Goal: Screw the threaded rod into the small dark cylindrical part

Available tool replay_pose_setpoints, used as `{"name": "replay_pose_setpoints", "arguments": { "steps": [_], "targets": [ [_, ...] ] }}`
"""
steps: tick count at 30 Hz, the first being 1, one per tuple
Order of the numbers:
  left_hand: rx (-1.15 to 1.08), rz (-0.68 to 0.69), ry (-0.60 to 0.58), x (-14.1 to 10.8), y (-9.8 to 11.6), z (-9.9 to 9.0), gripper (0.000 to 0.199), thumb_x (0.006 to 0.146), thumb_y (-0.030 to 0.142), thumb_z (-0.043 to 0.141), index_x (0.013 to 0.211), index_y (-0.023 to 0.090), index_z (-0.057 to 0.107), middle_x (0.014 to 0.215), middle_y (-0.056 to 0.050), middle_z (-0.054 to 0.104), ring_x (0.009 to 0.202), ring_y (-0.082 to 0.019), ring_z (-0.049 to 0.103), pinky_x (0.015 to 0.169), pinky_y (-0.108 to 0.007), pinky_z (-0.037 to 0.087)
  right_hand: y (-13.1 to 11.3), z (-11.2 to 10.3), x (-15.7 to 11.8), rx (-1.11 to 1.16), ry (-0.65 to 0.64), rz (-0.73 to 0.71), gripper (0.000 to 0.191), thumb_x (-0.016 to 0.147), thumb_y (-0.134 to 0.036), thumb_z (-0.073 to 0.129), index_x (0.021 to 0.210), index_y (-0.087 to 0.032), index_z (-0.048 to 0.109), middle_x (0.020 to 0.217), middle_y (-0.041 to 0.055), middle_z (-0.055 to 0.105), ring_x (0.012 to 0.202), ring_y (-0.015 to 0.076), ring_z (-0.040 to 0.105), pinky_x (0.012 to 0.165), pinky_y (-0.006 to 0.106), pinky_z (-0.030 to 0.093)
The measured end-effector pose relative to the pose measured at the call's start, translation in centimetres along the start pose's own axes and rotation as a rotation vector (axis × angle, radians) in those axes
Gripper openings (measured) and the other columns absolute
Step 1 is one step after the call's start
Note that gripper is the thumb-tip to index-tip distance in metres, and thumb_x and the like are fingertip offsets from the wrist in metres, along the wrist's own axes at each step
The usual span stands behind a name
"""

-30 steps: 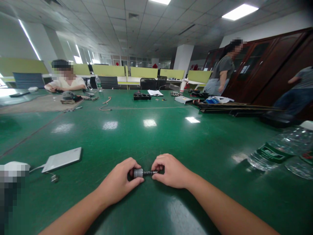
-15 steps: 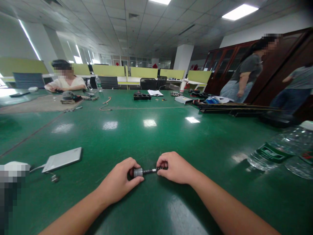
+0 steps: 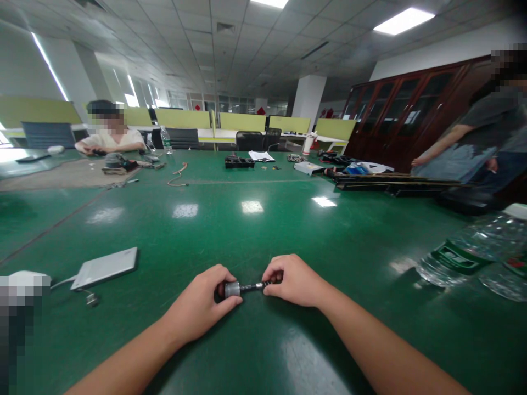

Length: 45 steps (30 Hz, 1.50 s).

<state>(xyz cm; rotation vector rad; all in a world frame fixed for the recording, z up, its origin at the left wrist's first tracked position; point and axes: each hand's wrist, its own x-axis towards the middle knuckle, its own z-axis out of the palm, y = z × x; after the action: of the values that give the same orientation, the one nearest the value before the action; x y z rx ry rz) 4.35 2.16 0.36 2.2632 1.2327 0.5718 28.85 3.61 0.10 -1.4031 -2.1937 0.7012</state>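
Between both hands, low over the green table (image 3: 263, 230), lies a slim metal part with a silver cylinder (image 3: 233, 289) at its left end. A thin dark shaft (image 3: 249, 287) runs right from the cylinder and has a ridged, spiral-looking end (image 3: 269, 282). My left hand (image 3: 206, 302) is closed around the cylinder, thumb below and fingers above. With thumb and fingertips, my right hand (image 3: 294, 282) pinches the ridged end. Fingers partly cover both ends, and the exact kind of part cannot be made out.
A white power bank (image 3: 106, 267) with a short cable lies left. Clear plastic bottles (image 3: 457, 255) stand right. Farther back are a black tray (image 3: 239, 162), papers (image 3: 261, 156), tools and long dark rails (image 3: 370, 182). One person (image 3: 111, 134) sits across; others stand at right.
My hands and the metal part stay almost in place; the right hand shifts very slightly left. At right, a standing person has moved farther right along the cabinets.
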Motion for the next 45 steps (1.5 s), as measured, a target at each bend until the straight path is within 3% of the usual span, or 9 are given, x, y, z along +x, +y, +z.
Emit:
{"name": "replay_pose_setpoints", "arguments": {
  "steps": [8, 12, 18, 23, 45],
  "targets": [
    [-0.009, 0.009, 0.003, 0.2, 0.1, 0.0, 0.02, 0.085, 0.027, 0.064, 0.104, 0.021, 0.062, 0.086, 0.0, 0.064, 0.076, -0.018, 0.059, 0.069, -0.028, 0.044, -1.3, 2.6, 0.4, 0.066, 0.068, -0.169, 0.016, 0.072, -0.016, 0.078, 0.086, -0.022, 0.076, 0.076, -0.0009, 0.07, 0.074, 0.0144, 0.061, 0.077, 0.029, 0.042],
    [-0.006, 0.039, 0.002, 0.2, 0.1, 0.0, 0.015, 0.084, 0.028, 0.066, 0.096, 0.021, 0.062, 0.086, -0.001, 0.064, 0.077, -0.018, 0.059, 0.069, -0.028, 0.044, -1.6, 3.4, 0.7, 0.05, 0.077, -0.193, 0.014, 0.073, -0.018, 0.077, 0.086, -0.022, 0.075, 0.077, -0.0012, 0.07, 0.074, 0.0147, 0.06, 0.077, 0.03, 0.039],
    [-0.032, 0.022, 0.018, 0.2, -0.1, 0.3, 0.025, 0.079, 0.022, 0.068, 0.103, 0.021, 0.061, 0.091, -0.001, 0.064, 0.079, -0.018, 0.059, 0.071, -0.028, 0.045, -1.2, 3.4, 0.6, 0.026, 0.077, -0.226, 0.015, 0.074, -0.018, 0.077, 0.088, -0.022, 0.074, 0.079, -0.0008, 0.07, 0.078, 0.0151, 0.061, 0.081, 0.031, 0.039],
    [-0.012, 0.001, -0.017, 0.2, 0.0, 0.3, 0.012, 0.085, 0.03, 0.065, 0.093, 0.021, 0.063, 0.081, 0.0, 0.064, 0.074, -0.018, 0.059, 0.066, -0.028, 0.043, -1.5, 3.3, 0.3, 0.011, 0.069, -0.253, 0.015, 0.076, -0.02, 0.075, 0.091, -0.021, 0.074, 0.081, 0.0003, 0.07, 0.079, 0.0159, 0.061, 0.082, 0.032, 0.039],
    [-0.004, 0.013, -0.001, 0.0, -0.2, 0.4, 0.014, 0.085, 0.031, 0.065, 0.091, 0.02, 0.061, 0.081, 0.0, 0.059, 0.073, -0.018, 0.056, 0.066, -0.028, 0.041, -1.6, 3.0, 0.2, -0.008, 0.074, -0.255, 0.012, 0.074, -0.017, 0.074, 0.085, -0.02, 0.071, 0.077, -0.0011, 0.066, 0.075, 0.0144, 0.057, 0.075, 0.029, 0.038]
  ]
}}
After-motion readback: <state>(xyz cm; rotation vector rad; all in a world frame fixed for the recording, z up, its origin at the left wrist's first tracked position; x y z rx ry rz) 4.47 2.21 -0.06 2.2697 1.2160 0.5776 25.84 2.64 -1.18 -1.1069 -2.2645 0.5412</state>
